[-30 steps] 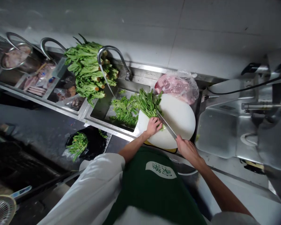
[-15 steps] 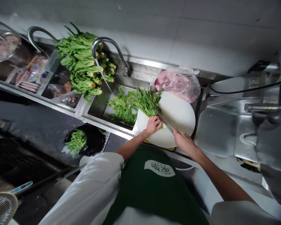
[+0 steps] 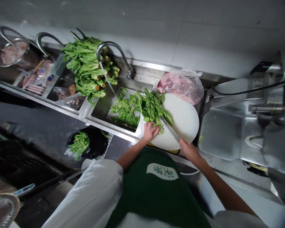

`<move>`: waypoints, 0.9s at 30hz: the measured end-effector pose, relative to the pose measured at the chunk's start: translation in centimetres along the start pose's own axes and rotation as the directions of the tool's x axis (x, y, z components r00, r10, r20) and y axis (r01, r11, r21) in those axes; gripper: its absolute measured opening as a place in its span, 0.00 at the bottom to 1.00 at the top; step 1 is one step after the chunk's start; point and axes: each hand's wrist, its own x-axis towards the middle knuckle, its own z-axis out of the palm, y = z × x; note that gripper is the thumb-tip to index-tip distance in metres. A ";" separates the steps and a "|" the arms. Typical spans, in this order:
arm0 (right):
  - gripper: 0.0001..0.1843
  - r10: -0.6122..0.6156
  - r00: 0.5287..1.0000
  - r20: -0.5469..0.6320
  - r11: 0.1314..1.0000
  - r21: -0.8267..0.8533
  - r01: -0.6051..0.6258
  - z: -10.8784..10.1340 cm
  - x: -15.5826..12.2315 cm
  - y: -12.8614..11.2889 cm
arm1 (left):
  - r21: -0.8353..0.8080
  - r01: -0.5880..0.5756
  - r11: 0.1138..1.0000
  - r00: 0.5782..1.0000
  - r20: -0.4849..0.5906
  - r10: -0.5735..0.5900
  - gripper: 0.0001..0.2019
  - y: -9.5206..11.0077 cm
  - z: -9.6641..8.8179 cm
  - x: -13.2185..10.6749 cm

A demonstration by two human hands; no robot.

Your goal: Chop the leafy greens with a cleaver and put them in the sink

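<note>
My left hand (image 3: 150, 131) presses down on a bunch of leafy greens (image 3: 154, 107) at the left edge of a round white cutting board (image 3: 184, 122), fingers curled over the stems. My right hand (image 3: 188, 149) grips the handle of a knife (image 3: 169, 127), whose blade lies slanted across the board right beside my left fingers. Cut greens (image 3: 124, 110) lie in the steel sink (image 3: 102, 109) to the left, under a running tap (image 3: 114, 55).
A big pile of uncut greens (image 3: 87, 71) rests on the sink divider. Bagged raw meat (image 3: 180, 85) lies behind the board. More sinks with packets and a bowl (image 3: 11, 53) stand at left. A black bag of trimmings (image 3: 85, 144) sits on the floor.
My left hand has slid left along the greens and the bunch now lies further over the board. The knife and my right hand shifted slightly right.
</note>
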 end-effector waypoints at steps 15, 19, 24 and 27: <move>0.13 0.056 0.997 0.044 0.997 0.057 -0.059 1.9 -4.5 -2.1 | 0.029 -0.089 0.996 0.994 0.062 0.087 0.12 -1.9 -1.7 -0.9; 0.09 0.045 0.999 0.005 0.998 0.048 -0.046 2.3 -5.2 -3.2 | 0.051 -0.146 0.988 0.981 0.135 0.138 0.09 -2.1 -1.2 -0.2; 0.11 0.016 1.000 0.016 0.997 0.074 -0.017 1.8 -5.5 -4.6 | 0.028 -0.210 0.977 0.961 0.193 0.200 0.08 -1.9 -0.9 0.9; 0.12 0.022 0.999 0.036 0.996 0.084 -0.025 1.5 -5.6 -5.1 | 0.038 -0.227 0.973 0.957 0.195 0.215 0.09 -1.9 -0.9 1.0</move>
